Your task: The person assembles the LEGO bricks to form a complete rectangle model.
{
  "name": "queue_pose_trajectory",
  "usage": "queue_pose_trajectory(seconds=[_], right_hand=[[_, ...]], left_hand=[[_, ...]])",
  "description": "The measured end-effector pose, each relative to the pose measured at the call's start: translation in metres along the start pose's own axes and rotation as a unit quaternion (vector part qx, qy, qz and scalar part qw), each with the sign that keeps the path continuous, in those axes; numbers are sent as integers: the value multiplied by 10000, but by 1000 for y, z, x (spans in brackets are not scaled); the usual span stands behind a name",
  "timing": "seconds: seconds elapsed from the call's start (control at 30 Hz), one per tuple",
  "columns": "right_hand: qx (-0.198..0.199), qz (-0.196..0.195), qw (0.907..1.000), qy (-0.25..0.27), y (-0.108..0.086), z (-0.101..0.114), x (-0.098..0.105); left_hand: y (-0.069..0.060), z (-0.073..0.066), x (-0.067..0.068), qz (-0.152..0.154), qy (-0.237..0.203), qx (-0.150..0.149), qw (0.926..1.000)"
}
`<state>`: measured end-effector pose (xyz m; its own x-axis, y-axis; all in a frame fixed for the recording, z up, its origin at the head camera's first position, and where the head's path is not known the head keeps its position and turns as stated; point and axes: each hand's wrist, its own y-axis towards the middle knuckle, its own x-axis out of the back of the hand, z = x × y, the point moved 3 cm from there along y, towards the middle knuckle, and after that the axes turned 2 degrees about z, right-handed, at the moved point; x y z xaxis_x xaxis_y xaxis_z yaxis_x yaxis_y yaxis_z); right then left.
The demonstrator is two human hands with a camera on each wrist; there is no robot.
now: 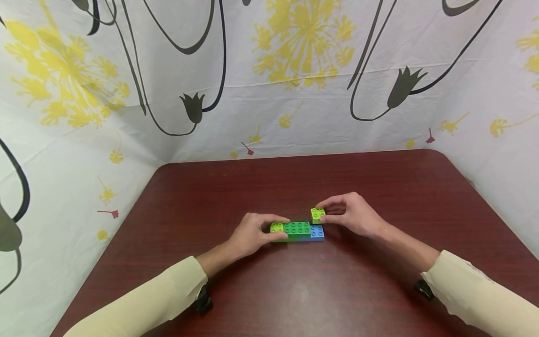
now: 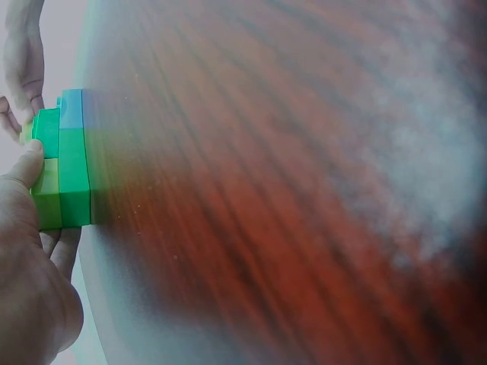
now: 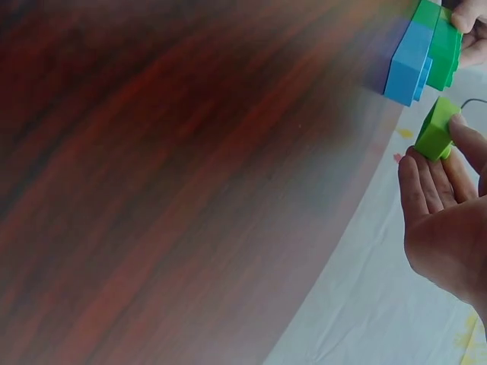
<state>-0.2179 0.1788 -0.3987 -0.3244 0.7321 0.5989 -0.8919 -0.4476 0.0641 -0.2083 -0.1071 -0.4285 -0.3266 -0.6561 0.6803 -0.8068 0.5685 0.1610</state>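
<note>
A low two-layer stack of toy building bricks lies on the table. Its lower layer has a green brick (image 2: 74, 179) at the left and a blue brick (image 1: 317, 232) at the right. On top sit a lime brick (image 1: 276, 227) and a longer green brick (image 1: 296, 228), leaving blue studs bare at the right end. My left hand (image 1: 251, 234) grips the stack's left end, thumb in front and fingers behind. Between thumb and fingers, my right hand (image 1: 358, 216) pinches a small lime brick (image 3: 436, 131). That brick is apart from the stack, close to its blue end.
The dark red-brown wooden table (image 1: 294, 290) has rounded far corners. Behind it and at both sides hangs a white cloth (image 1: 252, 70) printed with yellow and grey flowers. A black object (image 1: 204, 299) shows at the left cuff, another (image 1: 424, 290) at the right cuff.
</note>
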Motion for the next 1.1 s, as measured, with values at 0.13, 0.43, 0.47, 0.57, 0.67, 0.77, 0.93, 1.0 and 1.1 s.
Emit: queue_pose_trajectory(seconds=[0.13,0.43,0.47,0.57,0.67,0.77,0.93,1.0,1.1], right_hand=[[137,97,9998,72,-3,1,-2],[219,293,9988,323,-8,3,-9],[210,307,9988,333,-9,3,-10],[174,331,9987,357,-10,3,-12],[199,339,9986,361,-10,3,-12],[243,371,9983,379,-11,2,-12],[302,421,9978,411,-12,3,-13],[313,437,9977,413,-12,3,-14],[324,454,9976,402,-12,3,-14]], left_hand=[[0,0,0,5,-16,5,10000],[0,0,0,-20,-31,-47,10000],[0,0,0,-22,-36,-57,10000],[0,0,0,-23,-26,-65,10000],[0,0,0,-28,10,-42,10000],[0,-1,0,-29,33,-25,10000],[1,-1,0,-28,2,-28,10000],[0,0,0,-39,-10,-40,10000],[0,0,0,-59,-4,-51,10000]])
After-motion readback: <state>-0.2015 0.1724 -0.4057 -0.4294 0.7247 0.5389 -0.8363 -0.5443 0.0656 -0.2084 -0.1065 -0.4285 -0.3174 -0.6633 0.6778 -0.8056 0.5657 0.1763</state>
